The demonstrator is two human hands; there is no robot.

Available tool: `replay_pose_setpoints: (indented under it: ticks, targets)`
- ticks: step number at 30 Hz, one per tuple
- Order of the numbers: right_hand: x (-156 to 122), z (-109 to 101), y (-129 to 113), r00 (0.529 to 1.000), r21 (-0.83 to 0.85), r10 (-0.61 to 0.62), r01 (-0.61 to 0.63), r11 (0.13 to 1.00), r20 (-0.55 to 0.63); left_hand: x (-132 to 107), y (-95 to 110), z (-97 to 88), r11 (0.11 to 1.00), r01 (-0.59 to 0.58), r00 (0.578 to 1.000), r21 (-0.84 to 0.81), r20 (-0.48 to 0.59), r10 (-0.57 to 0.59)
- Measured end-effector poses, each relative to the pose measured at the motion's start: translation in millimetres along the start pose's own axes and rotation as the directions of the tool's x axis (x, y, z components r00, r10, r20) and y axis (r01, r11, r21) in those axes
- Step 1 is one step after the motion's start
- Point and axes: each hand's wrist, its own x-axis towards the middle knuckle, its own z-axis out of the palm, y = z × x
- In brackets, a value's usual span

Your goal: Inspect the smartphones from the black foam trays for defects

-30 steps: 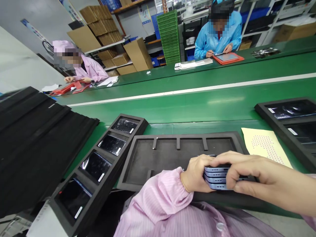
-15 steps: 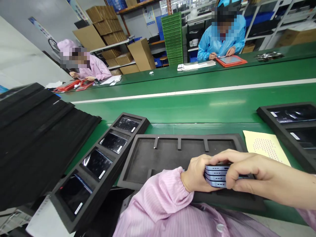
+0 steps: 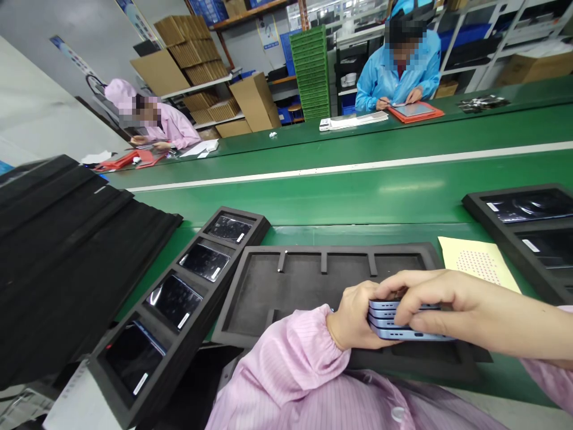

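Note:
A stack of several blue phones point(image 3: 389, 319) rests over the near side of an empty black foam tray point(image 3: 308, 278). My left hand point(image 3: 353, 316) wraps round the stack's left end. From the right, my right hand point(image 3: 439, 298) lies over the top of the stack, fingers curled down on it. Both hands grip the phones just above the tray's front edge.
A black foam tray with phones face up in its slots point(image 3: 179, 298) lies to the left, another point(image 3: 532, 230) at right. A yellow perforated sheet point(image 3: 478, 263) sits between trays. Stacked black trays point(image 3: 58, 251) fill the left. Two people work across the green conveyor belt point(image 3: 358, 185).
My right hand's fingers have shifted along the top of the stack, showing more of the lowest phone's long edge. The stack stays in place over the tray.

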Motion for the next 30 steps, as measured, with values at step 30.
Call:
replay_pose_setpoints:
  ticks: [30]
  targets:
    - [-7.4,14.0,0.7,0.993,-0.117,-0.058,0.047,0.992,-0.098,-6.0,-3.8,2.7,0.997,0.06,0.998,-0.047,-0.009,-0.06]
